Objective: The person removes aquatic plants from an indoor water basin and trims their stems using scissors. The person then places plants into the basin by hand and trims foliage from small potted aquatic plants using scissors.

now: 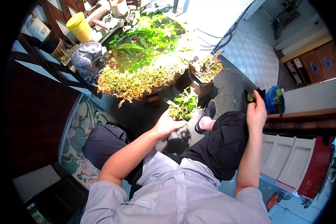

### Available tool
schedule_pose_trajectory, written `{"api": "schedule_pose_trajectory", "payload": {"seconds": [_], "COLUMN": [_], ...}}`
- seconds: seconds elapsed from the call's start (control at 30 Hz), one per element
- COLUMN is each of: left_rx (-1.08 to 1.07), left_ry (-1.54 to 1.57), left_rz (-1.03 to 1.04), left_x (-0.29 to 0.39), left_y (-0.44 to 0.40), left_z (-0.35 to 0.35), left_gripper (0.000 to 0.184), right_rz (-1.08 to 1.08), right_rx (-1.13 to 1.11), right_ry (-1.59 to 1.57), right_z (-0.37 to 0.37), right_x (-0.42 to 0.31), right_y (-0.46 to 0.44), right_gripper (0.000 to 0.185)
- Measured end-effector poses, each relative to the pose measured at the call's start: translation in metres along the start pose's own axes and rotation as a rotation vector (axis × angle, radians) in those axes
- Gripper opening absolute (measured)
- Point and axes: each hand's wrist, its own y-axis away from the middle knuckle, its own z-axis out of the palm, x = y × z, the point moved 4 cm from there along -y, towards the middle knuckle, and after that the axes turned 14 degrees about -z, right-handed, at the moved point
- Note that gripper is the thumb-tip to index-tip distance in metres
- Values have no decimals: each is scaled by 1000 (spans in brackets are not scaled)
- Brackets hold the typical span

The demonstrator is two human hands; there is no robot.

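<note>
My left hand [167, 126] is closed around the base of a small leafy green plant [185, 103], whose leaves stand up above the fingers. The roots or pot at its base are mostly hidden by the hand and in shadow. Out to the right, over my knee, my right hand [256, 114] has its fingers bent together with a small green leaf [249, 98] at the fingertips. A blue bag [275, 100] with some green in it stands just beyond that hand.
Ahead is a planted basin edged with yellow-green moss [145, 82]. Beside it are a grey carved stone figure [87, 61] and a potted plant [207, 69]. A yellow container [80, 27] and pipe pieces sit behind. White panels [287, 155] lie at the right.
</note>
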Motion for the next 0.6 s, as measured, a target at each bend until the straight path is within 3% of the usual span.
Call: {"api": "schedule_pose_trajectory", "payload": {"seconds": [0.1,0.17,0.23,0.3,0.37,0.6], "left_rx": [-23,-32,-44,-30,-35,19], "left_ry": [5,-41,-95,-18,-19,-91], "left_rz": [51,62,65,77,86,134], "left_x": [1,-3,1,-1,0,-7], "left_y": [-2,-6,-4,-5,-5,-6], "left_z": [2,0,4,5,7,-1], "left_gripper": [53,53,54,53,54,46], "right_rz": [70,60,72,-15,-204,-495], "right_rx": [-86,-4,-26,-215,-372,-343], "right_ry": [247,203,-297,-563,-521,-357], "right_z": [-13,-16,-3,11,18,42], "right_x": [25,16,-17,-68,-111,-137], "right_y": [-3,-2,4,16,22,25], "right_gripper": [33,29,24,22,23,14]}}
